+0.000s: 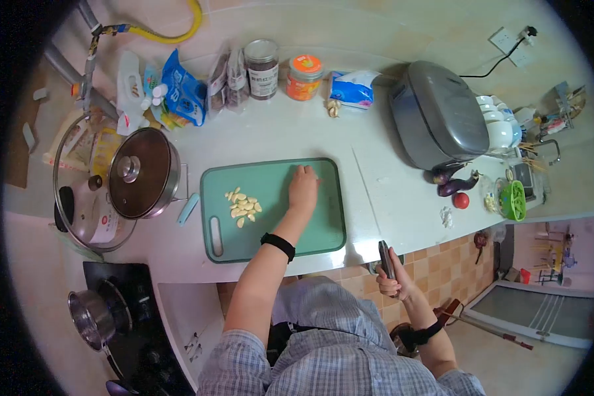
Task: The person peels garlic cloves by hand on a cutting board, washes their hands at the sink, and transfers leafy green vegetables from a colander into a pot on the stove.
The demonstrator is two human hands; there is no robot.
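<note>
On the green cutting board (270, 241), several peeled garlic cloves (243, 206) lie loosely spread on the left half. My left hand (303, 188) is over the board's upper right part, fingers bent and drawn together against its surface. Whatever is under those fingertips is hidden. Off the counter's front edge, my right hand (395, 280) is closed around a dark, narrow object that looks like a kitchen knife (385, 259), seen nearly edge-on. A light-blue-handled tool, perhaps a peeler (188, 209), lies just left of the board.
A lidded pot (145, 173) and a glass lid (72, 198) stand left, above a black cooktop (142, 330) with a small saucepan (91, 320). Jars (263, 69) line the wall. A grey cooker (439, 115), eggplants (457, 185) and a tomato (461, 200) are right.
</note>
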